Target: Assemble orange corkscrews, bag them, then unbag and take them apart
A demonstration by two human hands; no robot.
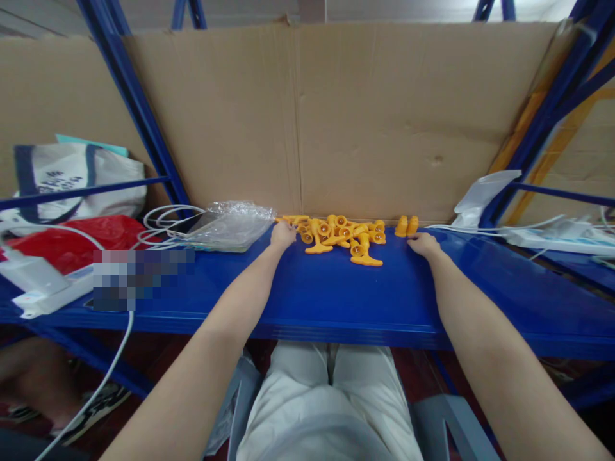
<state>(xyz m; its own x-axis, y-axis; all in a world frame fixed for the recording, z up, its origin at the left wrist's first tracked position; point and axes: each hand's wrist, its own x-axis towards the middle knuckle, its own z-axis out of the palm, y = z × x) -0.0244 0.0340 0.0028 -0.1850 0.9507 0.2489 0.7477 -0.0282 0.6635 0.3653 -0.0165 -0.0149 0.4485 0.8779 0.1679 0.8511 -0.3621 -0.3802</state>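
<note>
A heap of orange T-handled plastic pieces point(341, 232) lies at the back of the blue shelf, some with round hollow ends turned toward me. At the heap's left edge is my left hand point(283, 235), its fingers loosely bent beside the pieces; no held piece shows. Two short orange pieces point(401, 226) stand upright side by side, apart from the heap on its right. My right hand point(425, 244) rests on the shelf just right of them, fingers loosely extended toward the nearer one. Whether the fingertips touch it is hard to make out.
A cardboard sheet point(375, 121) walls off the back of the blue shelf point(346, 294). Left are a clear plastic-wrapped stack point(235, 227), white cables, a red bag point(86, 237) and a power strip point(52, 288). Another power strip point(557, 240) lies right. Blue posts flank both sides.
</note>
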